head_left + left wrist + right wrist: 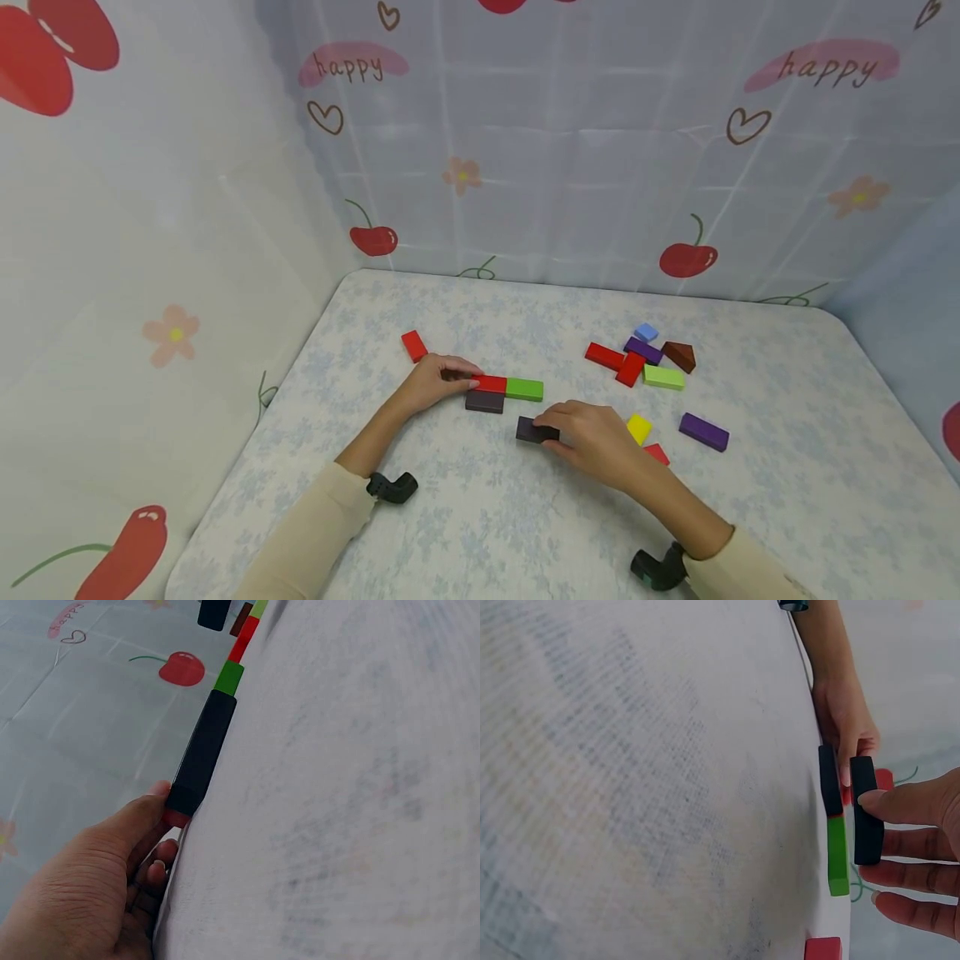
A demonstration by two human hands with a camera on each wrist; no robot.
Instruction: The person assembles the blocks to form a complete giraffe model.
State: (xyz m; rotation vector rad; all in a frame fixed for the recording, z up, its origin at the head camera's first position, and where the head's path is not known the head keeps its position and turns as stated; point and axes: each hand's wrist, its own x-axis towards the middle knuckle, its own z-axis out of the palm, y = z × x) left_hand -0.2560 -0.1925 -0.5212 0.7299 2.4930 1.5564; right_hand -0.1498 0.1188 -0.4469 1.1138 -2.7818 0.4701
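A red block [491,383] lies end to end with a green block [525,389] on the table. Along the near side of the red one lies a black block [484,402]. The thumb and fingers of my left hand [441,382] pinch the red block at its left end; in the left wrist view that hand [90,892] is right beside the black block [201,754]. To the right, my right hand [588,433] holds a second black block [534,430] between thumb and fingers. In the right wrist view this held block [866,814] is raised off the table.
Another red block [413,346] lies beyond the left hand. At the back right are red, purple [643,350], light blue [646,332], lime [663,378] and brown triangular [679,357] blocks. Yellow [639,428], red [657,454] and purple [704,432] ones lie by the right hand.
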